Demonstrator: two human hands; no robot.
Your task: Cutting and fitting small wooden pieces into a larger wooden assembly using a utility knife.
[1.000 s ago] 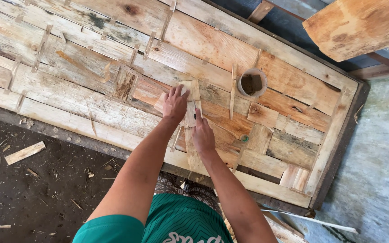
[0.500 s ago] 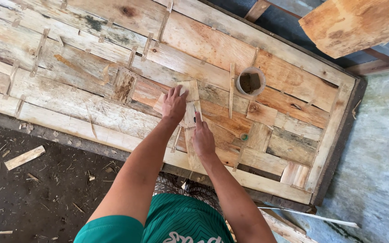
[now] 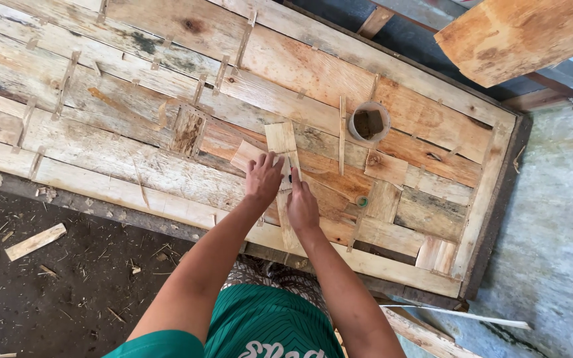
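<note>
Near the centre of the frame, the left hand (image 3: 263, 178) is laid with fingers spread on a short, pale, flat rectangular wooden strip (image 3: 282, 142), and the right hand (image 3: 302, 207) is pressed just beside it on the same strip lower down; both hands are flat and pressing rather than clenched, and whether anything small is pinched under the fingers cannot be told. The strip lies lengthwise across the large patchwork surface of weathered wooden boards (image 3: 134, 166), at the middle of the frame. A slip is judged possible: the strip seems loose, so uneven pressure could skew it against the boards beneath, and splinters from the rough grain could catch the bare fingertips. Further up and to the right, a small round grey cup (image 3: 369, 123) stands upright on the surface; something dark is seen inside it, but what it is cannot be made out.
</note>
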